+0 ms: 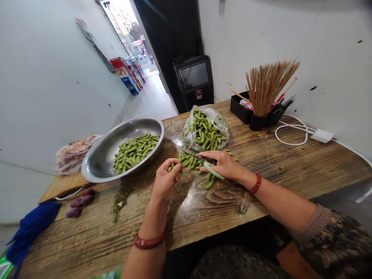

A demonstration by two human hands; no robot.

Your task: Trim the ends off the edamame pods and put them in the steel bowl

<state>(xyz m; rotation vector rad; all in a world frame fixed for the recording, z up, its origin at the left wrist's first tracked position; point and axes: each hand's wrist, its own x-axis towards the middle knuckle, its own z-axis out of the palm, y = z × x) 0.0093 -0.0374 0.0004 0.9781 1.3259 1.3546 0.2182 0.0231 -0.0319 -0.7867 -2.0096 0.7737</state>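
Observation:
My left hand [167, 176] is closed, pinching an edamame pod [172, 166] between thumb and fingers above the wooden table. In my right hand [225, 164] is a pair of scissors [211, 169] with pale green handles, its blades pointing left toward my left hand. Loose edamame pods [190, 161] lie under and around the scissors. Just behind them stands an open clear plastic bag [188, 133] full of pods. To the left, a large metal basin [100, 157] holds a heap of pods. Small green trimmings [120, 199] lie in front of the basin.
Several purple-red round items [81, 199] and a blue cloth [31, 226] lie at the left, near a cutting board [62, 186] bearing bagged meat [76, 155]. At back right stand wooden skewers [267, 89] in a black holder [257, 122], beside a white cable [290, 143] with an adapter [322, 135].

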